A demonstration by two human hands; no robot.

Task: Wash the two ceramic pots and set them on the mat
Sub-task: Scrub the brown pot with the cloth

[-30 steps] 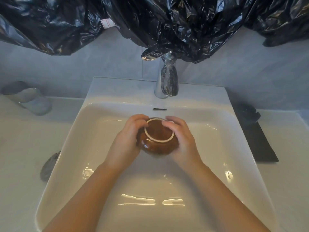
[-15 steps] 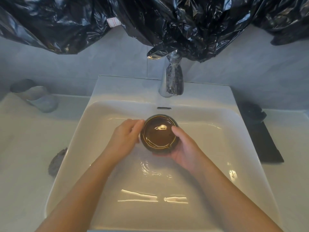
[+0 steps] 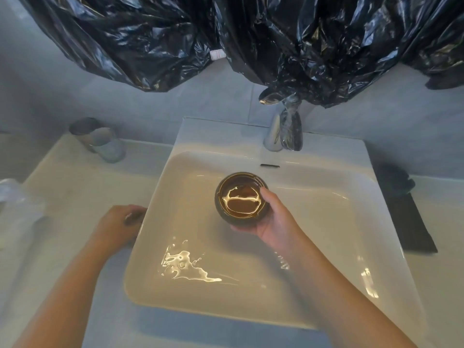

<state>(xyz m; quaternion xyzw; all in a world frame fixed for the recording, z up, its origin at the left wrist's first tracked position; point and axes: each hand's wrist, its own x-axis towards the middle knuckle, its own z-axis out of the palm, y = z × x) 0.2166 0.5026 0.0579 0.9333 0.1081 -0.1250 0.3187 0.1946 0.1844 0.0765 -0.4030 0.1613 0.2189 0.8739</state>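
Pot (image 3: 241,199): upright over the basin of the sink (image 3: 226,136), just in front of the tap (image 3: 286,131); water glints inside, so I judge it mid-rinse.
Right hand (image 3: 273,219): fingers curled round the pot's near side, clamped on it.
Left hand (image 3: 118,227): at the sink's left rim, over a dark thing (image 3: 133,218). I cannot tell if it grips.
Mat (image 3: 411,227): right of the sink; a dark lump (image 3: 394,177) sits on its far end, too dim for me to call it pot 2.
Progress: pot 1 washing, not yet on the mat; pot 2 unconfirmed.
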